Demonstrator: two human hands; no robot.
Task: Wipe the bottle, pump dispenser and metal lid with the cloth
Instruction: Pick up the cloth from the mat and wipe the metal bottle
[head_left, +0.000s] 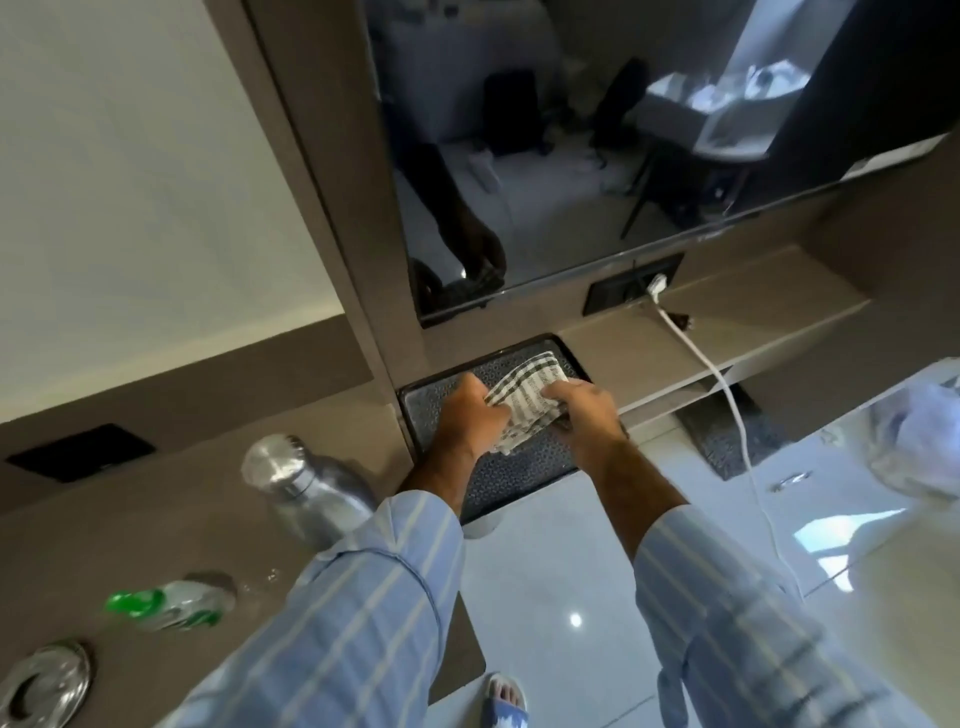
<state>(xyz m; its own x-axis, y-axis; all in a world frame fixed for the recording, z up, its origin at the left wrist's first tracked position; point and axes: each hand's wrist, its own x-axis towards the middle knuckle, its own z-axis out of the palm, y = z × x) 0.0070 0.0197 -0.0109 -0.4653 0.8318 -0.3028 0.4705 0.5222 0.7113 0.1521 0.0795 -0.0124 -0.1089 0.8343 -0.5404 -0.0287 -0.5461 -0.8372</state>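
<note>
You have the checked grey-and-white cloth (524, 402) bunched between both hands, held over the dark perforated tray (415, 400) that sits at the right end of the brown bench (156, 519). Your left hand (470, 415) is closed on the cloth's near left edge and your right hand (584, 410) pinches its right side; whether anything is wrapped inside the folds cannot be told.

None of the three items is under the cloth now. The brushed-steel bottle (306, 483) stands uncapped on the bench, just left of your left sleeve (337, 613). The clear pump dispenser with the green top (166, 605) lies on its side nearer the bench's front edge, well left of the bottle. The round metal lid (44, 683) rests at the front left corner. Small droplets glint on the bench between dispenser and sleeve, so I judge the wiping either barely started or between items; which pieces are already dry cannot be read from here.

Above the tray hangs a dark glossy screen (597, 156) reflecting the room, a white cable (727, 395) runs from a wall socket down towards the pale tiled floor (545, 571), and a sandalled foot (506, 699) shows below
</note>
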